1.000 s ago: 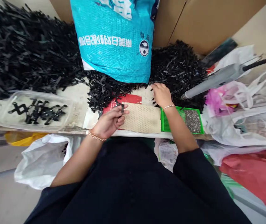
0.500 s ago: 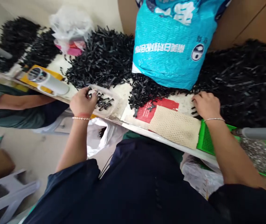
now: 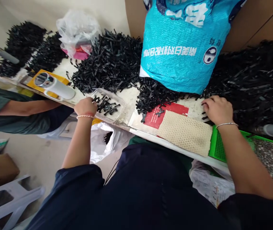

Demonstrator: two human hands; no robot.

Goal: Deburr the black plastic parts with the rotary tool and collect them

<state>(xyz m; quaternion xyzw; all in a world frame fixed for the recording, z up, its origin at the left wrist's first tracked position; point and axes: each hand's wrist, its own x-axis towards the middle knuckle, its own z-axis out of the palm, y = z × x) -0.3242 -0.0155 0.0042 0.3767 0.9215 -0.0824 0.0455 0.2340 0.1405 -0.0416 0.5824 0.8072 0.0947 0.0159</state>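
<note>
My left hand [image 3: 85, 107] is at the left edge of a clear plastic tray [image 3: 120, 112], its fingers curled in and largely hidden. Inside the tray lie several black parts [image 3: 107, 106]. My right hand [image 3: 218, 108] rests on the white table near the edge of the large black heap [image 3: 258, 86], fingers bent downward, with a few black pieces beside the fingertips. Between the hands, a few black pieces lie on a red sheet [image 3: 177, 109], partly under a beige honeycomb-patterned mat [image 3: 186, 132].
A blue woven bag [image 3: 179, 48] stands behind. Another black heap [image 3: 112, 60] lies left of it. A white mug [image 3: 61, 89] rests on a yellow box; a person's arm [image 3: 28, 107] is nearby. On the right sits a green basket [image 3: 216, 143] with small metallic bits.
My left hand has drawn back from over the tray's parts to its left rim, and its fingers have turned inward. The right hand keeps its place by the heap. The view has shifted slightly.
</note>
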